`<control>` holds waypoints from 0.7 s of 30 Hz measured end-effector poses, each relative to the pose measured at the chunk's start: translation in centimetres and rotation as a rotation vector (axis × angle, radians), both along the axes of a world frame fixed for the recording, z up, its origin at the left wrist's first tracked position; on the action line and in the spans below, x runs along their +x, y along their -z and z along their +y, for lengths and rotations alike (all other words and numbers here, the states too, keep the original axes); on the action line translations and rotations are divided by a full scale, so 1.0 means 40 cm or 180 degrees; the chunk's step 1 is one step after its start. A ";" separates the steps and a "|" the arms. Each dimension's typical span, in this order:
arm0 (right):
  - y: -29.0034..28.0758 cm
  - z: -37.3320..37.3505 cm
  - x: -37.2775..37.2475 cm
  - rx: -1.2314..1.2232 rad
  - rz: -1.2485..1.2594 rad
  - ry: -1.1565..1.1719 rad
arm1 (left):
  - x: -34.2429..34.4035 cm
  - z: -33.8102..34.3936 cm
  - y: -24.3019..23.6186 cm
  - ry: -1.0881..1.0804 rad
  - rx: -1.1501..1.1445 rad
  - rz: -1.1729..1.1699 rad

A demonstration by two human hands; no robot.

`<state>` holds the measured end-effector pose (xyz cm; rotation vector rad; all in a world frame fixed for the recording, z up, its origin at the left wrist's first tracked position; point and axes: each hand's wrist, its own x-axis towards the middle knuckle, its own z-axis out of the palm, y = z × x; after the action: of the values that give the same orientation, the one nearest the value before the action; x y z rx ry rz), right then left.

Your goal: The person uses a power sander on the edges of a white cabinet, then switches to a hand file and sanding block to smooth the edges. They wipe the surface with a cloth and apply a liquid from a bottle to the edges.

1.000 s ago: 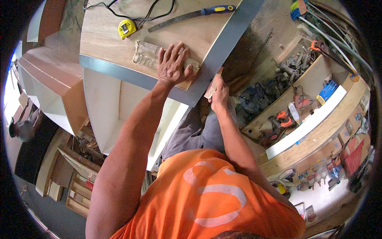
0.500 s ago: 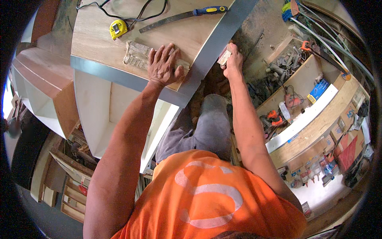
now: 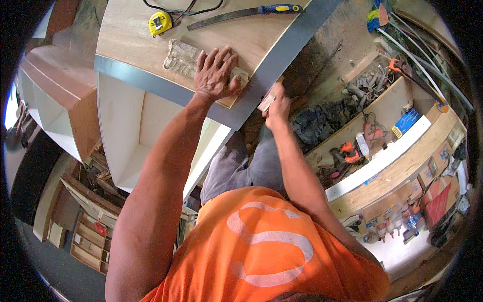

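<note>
My left hand (image 3: 214, 73) lies with fingers spread over a wrinkled, pale strip (image 3: 178, 57) on the plywood top (image 3: 131, 38) of a cabinet. My right hand (image 3: 276, 108), slightly blurred, grips a small pale block (image 3: 266, 102) alongside the grey edge band (image 3: 274, 62); whether the block touches it I cannot tell. A yellow tape measure (image 3: 159, 22), a long rasp (image 3: 219, 20) with a blue handle and a black cord (image 3: 211, 9) lie further back on the top.
At the right a long wooden box (image 3: 327, 151) holds tools and a bottle, with debris and dark cloth beside it. Long rods (image 3: 417, 60) stand at the upper right. Open white-lined cabinet carcasses (image 3: 60, 100) and wooden pieces (image 3: 90, 241) are at the left.
My right hand with the block went up along the edge, then came back down toward me. My left hand stays on the strip; the whole view shifts slightly.
</note>
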<state>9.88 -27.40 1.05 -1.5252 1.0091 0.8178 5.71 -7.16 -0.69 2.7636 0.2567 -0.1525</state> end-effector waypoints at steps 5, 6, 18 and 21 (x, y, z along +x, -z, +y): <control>0.075 -0.031 -0.001 0.0238 -0.0141 0.0223 | 0.009 0.004 0.012 0.0117 -0.0015 -0.0146; 0.087 -0.033 0.003 0.0242 -0.0139 0.0392 | 0.004 0.004 0.010 0.0119 -0.0019 -0.0179; 0.004 -0.032 -0.029 0.0289 0.0217 -0.0070 | -0.009 0.001 0.007 0.0063 -0.0003 -0.0183; 0.033 -0.039 -0.020 0.0299 0.0175 -0.0216 | -0.003 0.003 0.013 0.0088 0.0041 -0.0199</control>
<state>9.09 -28.94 -0.26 -1.4701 0.9500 0.9465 5.60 -7.02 -1.22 2.7800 0.2038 -0.0717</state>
